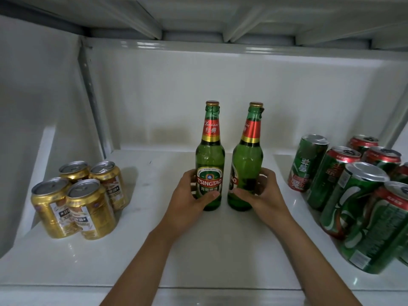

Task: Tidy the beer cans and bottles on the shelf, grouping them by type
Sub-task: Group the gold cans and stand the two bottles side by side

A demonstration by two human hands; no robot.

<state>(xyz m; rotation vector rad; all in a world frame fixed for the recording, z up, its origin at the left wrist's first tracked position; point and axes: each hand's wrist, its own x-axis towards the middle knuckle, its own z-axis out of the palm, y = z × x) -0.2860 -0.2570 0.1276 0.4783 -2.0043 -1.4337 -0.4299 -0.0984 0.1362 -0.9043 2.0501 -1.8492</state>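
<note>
Shelf (154,250) floor bare between gold cans (77,197) at left and left bottle (209,155): wide lane there, running to back wall (176,96). Front centre bare too, except both forearms crossing it. Narrow gap between left bottle and right bottle (246,160). Right side crowded: green cans (344,191) packed close, near right bottle, little passage. Upper shelf underside (198,16) caps headroom above bottle caps.

Far back, a shiny white back wall (220,85). On the left, a plain white side wall (37,91). In the back left corner, a grey metal strip (91,100) with little holes, top to bottom. Up above, a white ceiling panel (198,9) with long ribs (150,23) under it.
</note>
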